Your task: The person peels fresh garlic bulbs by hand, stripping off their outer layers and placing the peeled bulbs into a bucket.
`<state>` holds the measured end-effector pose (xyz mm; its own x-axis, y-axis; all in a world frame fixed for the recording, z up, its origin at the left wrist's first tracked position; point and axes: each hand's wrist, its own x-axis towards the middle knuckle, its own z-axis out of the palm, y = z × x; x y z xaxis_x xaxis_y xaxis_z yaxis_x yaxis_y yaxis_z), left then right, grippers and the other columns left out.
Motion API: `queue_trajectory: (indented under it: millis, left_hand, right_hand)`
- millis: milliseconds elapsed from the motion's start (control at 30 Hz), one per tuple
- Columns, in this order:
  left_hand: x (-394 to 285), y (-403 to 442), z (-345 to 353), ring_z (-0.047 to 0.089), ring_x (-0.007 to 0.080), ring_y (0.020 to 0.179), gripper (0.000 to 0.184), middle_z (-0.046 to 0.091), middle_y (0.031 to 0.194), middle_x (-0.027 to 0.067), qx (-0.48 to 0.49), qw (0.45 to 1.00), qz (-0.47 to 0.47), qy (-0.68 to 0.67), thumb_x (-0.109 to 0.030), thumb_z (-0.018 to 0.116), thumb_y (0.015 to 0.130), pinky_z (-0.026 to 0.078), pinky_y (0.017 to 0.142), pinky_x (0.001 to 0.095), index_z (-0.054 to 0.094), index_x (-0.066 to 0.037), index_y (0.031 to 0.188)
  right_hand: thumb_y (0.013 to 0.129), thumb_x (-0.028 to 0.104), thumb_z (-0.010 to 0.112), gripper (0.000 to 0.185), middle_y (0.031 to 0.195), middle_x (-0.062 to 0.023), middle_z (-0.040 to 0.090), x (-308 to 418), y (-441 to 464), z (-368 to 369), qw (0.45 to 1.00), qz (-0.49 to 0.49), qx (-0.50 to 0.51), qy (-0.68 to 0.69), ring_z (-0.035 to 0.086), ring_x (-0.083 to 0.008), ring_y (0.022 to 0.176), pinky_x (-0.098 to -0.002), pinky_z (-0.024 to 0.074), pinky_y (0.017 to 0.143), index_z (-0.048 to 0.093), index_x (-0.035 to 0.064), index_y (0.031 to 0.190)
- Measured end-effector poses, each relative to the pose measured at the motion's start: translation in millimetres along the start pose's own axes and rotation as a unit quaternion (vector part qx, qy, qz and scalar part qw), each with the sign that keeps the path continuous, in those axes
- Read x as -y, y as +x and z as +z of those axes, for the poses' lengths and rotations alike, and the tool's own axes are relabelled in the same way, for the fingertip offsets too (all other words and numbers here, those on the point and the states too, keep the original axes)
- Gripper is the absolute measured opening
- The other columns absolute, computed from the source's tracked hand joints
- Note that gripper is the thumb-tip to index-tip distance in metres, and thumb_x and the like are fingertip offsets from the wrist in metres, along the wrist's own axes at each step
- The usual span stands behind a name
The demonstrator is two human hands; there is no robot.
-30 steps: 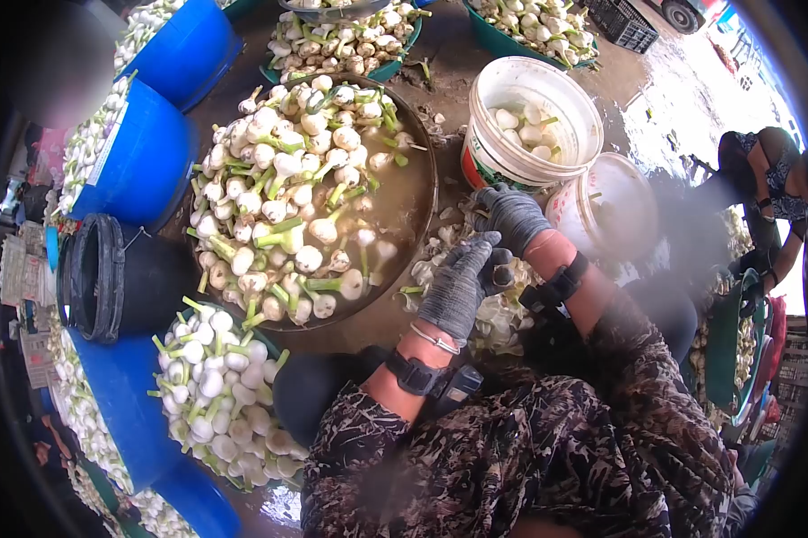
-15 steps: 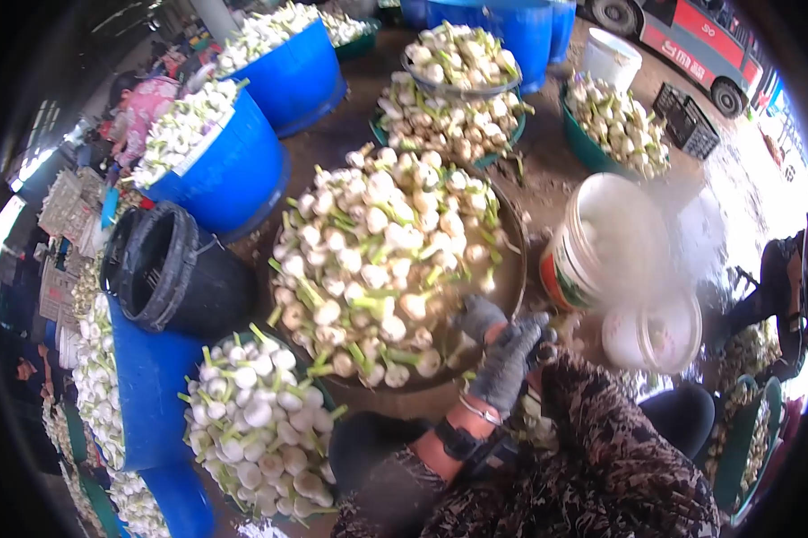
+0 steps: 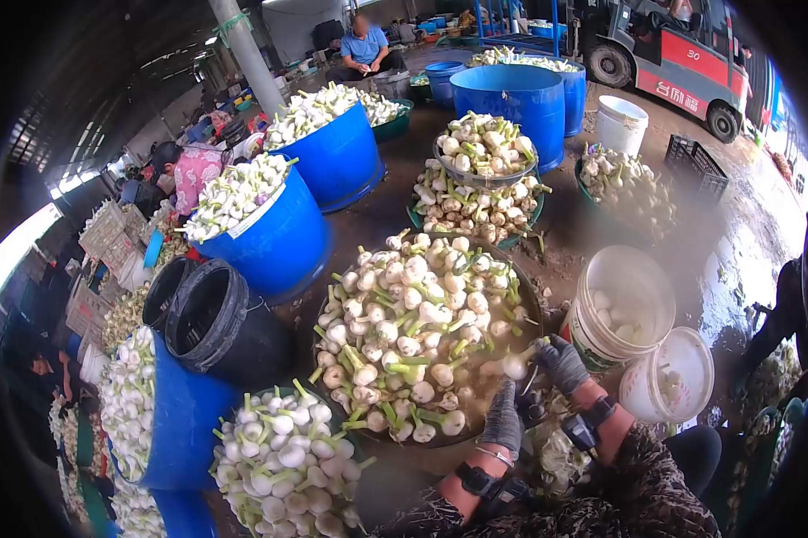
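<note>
A garlic bulb (image 3: 515, 365) with a green stem is held up over the near right edge of a wide round pan. My right hand (image 3: 564, 366), in a grey glove, closes around its stem end. Just below the bulb is my left hand (image 3: 503, 420), also gloved, with its fingers drawn together and pointing upward; what they grip is hidden. A thin curved dark shape shows between the hands, too small to name. In the pan (image 3: 531, 309), a heap of garlic bulbs (image 3: 413, 309) with cut green stems lies in murky water.
A white bucket (image 3: 664, 291) with peeled bulbs stands right, beside a smaller white tub (image 3: 704, 363). Trimmed garlic (image 3: 283, 462) is piled near left. Black buckets (image 3: 242, 327) and blue tubs (image 3: 287, 238) line the left. A forklift (image 3: 682, 63) and a seated person (image 3: 365, 49) are further back.
My view has tilted up, showing more of the background. My hands have moved apart, the right one rightward with a garlic bulb now visible between them.
</note>
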<state>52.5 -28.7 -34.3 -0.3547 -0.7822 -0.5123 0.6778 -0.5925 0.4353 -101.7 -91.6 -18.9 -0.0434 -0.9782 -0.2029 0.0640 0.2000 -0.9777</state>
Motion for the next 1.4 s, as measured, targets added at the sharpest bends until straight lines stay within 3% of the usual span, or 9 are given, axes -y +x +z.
queue_trajectory:
  millis: [100,233,367,433,700,933,1133,1200,1400]
  left_hand:
    - [-7.9,-15.9,22.6,0.065,0.0291,0.086,0.045,0.064,0.107,0.0167,0.121,0.990,-0.052,-0.045,-0.040,0.042,0.101,0.055,0.083,0.0449,0.046,-0.008,0.132]
    - [3.1,-30.1,49.1,0.061,0.0296,0.104,0.052,0.055,0.128,0.0162,0.306,0.938,-0.122,-0.106,-0.036,0.052,0.098,0.049,0.098,0.0465,0.041,-0.009,0.140]
    - [19.9,-37.6,59.1,0.060,0.0282,0.107,0.049,0.055,0.127,0.0139,0.260,0.964,-0.046,0.024,-0.019,0.060,0.095,0.049,0.100,0.0476,0.042,-0.011,0.140]
    - [21.8,-38.1,67.7,0.058,0.0244,0.108,0.048,0.052,0.125,0.0121,0.261,0.963,0.006,0.071,-0.015,0.062,0.094,0.055,0.093,0.0388,0.043,-0.007,0.137]
    - [32.1,-18.8,55.2,0.057,0.0246,0.111,0.043,0.054,0.123,0.0102,0.158,0.962,0.093,0.202,-0.012,0.063,0.093,0.055,0.092,0.0357,0.047,-0.006,0.132]
    - [22.5,-25.9,61.1,0.057,0.0135,0.106,0.044,0.056,0.121,0.0078,0.126,0.871,0.165,0.446,-0.014,0.066,0.091,0.049,0.091,0.0287,0.050,-0.001,0.130]
    - [16.5,-19.3,46.4,0.053,0.0189,0.117,0.044,0.054,0.129,0.0083,0.202,0.734,0.290,0.581,-0.011,0.064,0.091,0.046,0.099,0.0316,0.051,-0.002,0.132]
    - [14.4,-24.0,51.3,0.052,0.0194,0.120,0.043,0.053,0.131,0.0087,0.206,0.729,0.272,0.594,-0.011,0.063,0.091,0.045,0.100,0.0325,0.051,-0.002,0.132]
    - [20.0,-27.3,51.8,0.050,0.0221,0.122,0.053,0.049,0.135,0.0112,0.257,0.874,0.170,0.376,-0.030,0.055,0.098,0.046,0.101,0.0367,0.041,-0.002,0.141]
  right_hand:
    - [0.096,0.024,0.059,0.025,0.092,-0.0047,0.063,2.2,-29.3,-49.5,0.958,0.052,0.098,0.263,0.060,-0.0105,0.080,-0.0273,0.0525,0.073,0.060,0.0012,0.108]
    - [0.098,0.028,0.056,0.026,0.090,-0.0024,0.062,27.7,-81.6,-61.7,0.958,0.101,0.063,0.260,0.060,-0.0111,0.079,-0.0257,0.0506,0.074,0.062,0.0033,0.103]
    - [0.097,0.036,0.057,0.034,0.095,0.0002,0.065,39.4,-109.6,-73.6,0.992,0.110,-0.014,0.067,0.059,-0.0085,0.081,-0.0250,0.0502,0.075,0.064,0.0048,0.110]
    - [0.095,0.029,0.061,0.035,0.099,-0.0105,0.068,28.1,-120.8,-82.6,0.955,-0.096,-0.119,-0.255,0.065,-0.0202,0.089,-0.0320,0.0526,0.078,0.060,-0.0005,0.114]
    - [0.084,0.015,0.067,0.012,0.083,-0.0134,0.066,56.5,-140.2,-62.7,0.883,-0.261,-0.172,-0.351,0.065,-0.0333,0.075,-0.0399,0.0529,0.067,0.068,0.0087,0.094]
    - [0.079,0.016,0.063,0.009,0.074,-0.0127,0.060,51.9,-134.8,-59.8,0.818,-0.265,-0.144,-0.490,0.061,-0.0353,0.069,-0.0452,0.0490,0.061,0.060,0.0087,0.083]
    - [0.078,0.014,0.066,0.010,0.073,-0.0127,0.059,51.7,-140.8,-57.8,0.820,-0.247,-0.166,-0.489,0.060,-0.0348,0.067,-0.0435,0.0485,0.060,0.059,0.0086,0.082]
    - [0.078,0.013,0.066,0.009,0.074,-0.0133,0.060,48.5,-138.8,-60.2,0.831,-0.247,-0.156,-0.472,0.060,-0.0354,0.067,-0.0433,0.0486,0.060,0.059,0.0077,0.083]
    - [0.080,0.017,0.064,0.011,0.077,-0.0157,0.064,45.1,-133.4,-80.0,0.906,-0.158,-0.166,-0.355,0.063,-0.0371,0.073,-0.0453,0.0502,0.065,0.061,0.0068,0.082]
